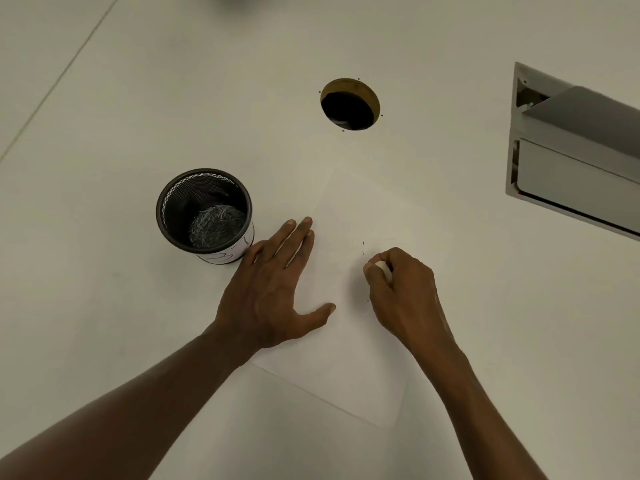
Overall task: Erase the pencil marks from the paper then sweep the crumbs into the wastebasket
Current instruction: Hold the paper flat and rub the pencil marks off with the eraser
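I see my left hand (273, 289) pressed flat on the white paper sheet (349, 341) mid-frame; my right hand (401, 289) pinches a small white eraser (381, 268) beside a short pencil mark (363, 247)

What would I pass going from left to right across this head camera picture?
Black mesh wastebasket → flat left hand pressing the white paper sheet → right hand pinching a white eraser → grey metal box set in the table.
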The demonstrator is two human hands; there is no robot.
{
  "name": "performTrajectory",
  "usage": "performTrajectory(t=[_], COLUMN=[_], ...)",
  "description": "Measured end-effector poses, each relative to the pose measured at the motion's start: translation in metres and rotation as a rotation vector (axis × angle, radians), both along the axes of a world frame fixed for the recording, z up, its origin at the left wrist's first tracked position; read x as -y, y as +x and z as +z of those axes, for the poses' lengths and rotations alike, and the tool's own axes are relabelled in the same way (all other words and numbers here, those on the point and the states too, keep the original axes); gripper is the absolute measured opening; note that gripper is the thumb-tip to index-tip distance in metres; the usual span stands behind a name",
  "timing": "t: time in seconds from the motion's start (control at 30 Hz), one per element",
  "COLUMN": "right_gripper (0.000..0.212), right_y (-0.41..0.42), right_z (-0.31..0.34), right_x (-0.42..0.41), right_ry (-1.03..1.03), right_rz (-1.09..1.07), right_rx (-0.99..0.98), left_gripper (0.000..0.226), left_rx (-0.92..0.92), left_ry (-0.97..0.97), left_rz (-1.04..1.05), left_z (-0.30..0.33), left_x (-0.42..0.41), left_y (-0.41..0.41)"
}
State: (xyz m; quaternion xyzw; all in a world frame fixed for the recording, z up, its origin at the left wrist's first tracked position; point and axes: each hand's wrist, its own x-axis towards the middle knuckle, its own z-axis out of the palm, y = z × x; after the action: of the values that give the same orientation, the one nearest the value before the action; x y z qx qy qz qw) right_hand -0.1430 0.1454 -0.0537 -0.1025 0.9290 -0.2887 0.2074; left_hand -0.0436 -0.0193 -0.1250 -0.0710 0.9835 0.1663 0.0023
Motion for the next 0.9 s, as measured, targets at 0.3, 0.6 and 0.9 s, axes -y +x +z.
performTrajectory(t=[0.3,0.6,0.9], right_gripper=[0.034,0.062,0.028], right_y=[-0.011,-0.017,-0.022], right_z=[-0.004,-0.003,0.007], right_x=[0.012,0.015,-0.004], right_ry=[0.056,0.166,-0.012], right_rz=[0.152,0.213,0.126], right_rx=[-0.196,-0.191,0.086], left_gripper=[0.100,0.101,0.100], left_rx=[0.026,0.029,0.019], left_ry=[0.041,0.074,0.084], left_rz=[0.006,0.010,0.010], left_z=[-0.003,-0.004,-0.006], left_x=[0.002,0.002,0.002], left_y=[0.001,0.002,0.001])
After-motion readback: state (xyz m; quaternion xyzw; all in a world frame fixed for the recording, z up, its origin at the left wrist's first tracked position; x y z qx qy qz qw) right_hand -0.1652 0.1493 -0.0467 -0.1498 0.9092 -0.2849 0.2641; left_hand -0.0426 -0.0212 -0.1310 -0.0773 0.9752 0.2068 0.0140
